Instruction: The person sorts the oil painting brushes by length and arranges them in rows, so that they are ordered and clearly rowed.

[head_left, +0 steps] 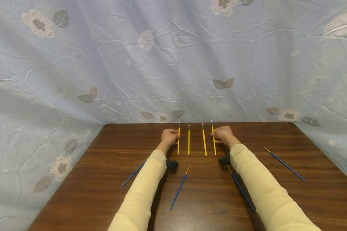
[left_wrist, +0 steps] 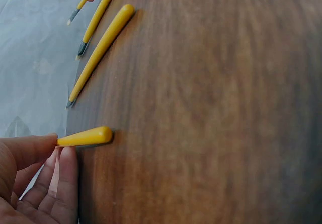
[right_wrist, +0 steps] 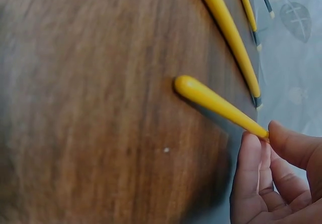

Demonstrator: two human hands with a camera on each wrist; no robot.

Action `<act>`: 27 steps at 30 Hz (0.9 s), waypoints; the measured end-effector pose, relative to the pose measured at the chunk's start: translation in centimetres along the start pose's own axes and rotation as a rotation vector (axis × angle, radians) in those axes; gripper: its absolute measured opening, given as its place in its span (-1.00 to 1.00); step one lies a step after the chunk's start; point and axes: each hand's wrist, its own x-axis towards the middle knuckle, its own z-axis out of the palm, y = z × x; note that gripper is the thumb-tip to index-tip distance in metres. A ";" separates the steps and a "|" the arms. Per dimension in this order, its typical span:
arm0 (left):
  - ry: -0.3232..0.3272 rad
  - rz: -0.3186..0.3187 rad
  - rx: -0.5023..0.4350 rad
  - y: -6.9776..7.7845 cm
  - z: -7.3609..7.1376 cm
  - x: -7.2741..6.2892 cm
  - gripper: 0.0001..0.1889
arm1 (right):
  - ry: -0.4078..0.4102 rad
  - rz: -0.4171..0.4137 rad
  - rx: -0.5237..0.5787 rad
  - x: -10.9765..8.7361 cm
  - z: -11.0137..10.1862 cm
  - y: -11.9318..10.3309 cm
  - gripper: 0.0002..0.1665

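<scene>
At the table's far edge, my left hand [head_left: 169, 137] pinches a yellow-handled paintbrush [head_left: 178, 147] between thumb and fingers. My right hand [head_left: 224, 134] pinches another yellow paintbrush [head_left: 214, 148] the same way. Both brushes have pale bristles pointing away from me. Between the hands lie two more yellow paintbrushes, one left of centre [head_left: 189, 142] and one right of centre [head_left: 204, 142], roughly parallel. The left wrist view shows the rounded handle end [left_wrist: 103, 134] of the left brush low over the wood; in the right wrist view the other handle end [right_wrist: 187, 85] looks much the same.
Nearer me lie several blue paintbrushes: one [head_left: 180, 188] between my arms, one [head_left: 283, 163] at right, one [head_left: 243, 191] beside my right sleeve, and one [head_left: 133, 173] partly under my left sleeve. A patterned curtain [head_left: 173, 80] hangs behind the brown table [head_left: 89, 192].
</scene>
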 end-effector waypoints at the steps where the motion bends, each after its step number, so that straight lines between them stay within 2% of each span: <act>1: 0.003 0.006 0.000 0.0 0.0 -0.1 -0.73 | 0.007 0.003 -0.004 0.0 0.0 0.1 -0.55; 5: 0.018 0.017 0.003 -0.1 0.0 -0.4 -0.75 | 0.033 0.013 -0.044 0.4 0.2 0.6 -0.57; 10: 0.024 0.009 0.014 -0.3 0.1 0.0 -0.78 | 0.051 0.006 -0.097 0.8 0.2 0.8 -0.58; 15: 0.024 0.026 0.017 -0.4 0.1 -0.2 -0.77 | 0.076 -0.006 -0.142 0.4 0.4 0.6 -0.60; 27: 0.023 0.054 0.062 -0.2 0.2 -0.7 -0.75 | 0.134 0.019 -0.159 0.1 0.6 0.7 -0.64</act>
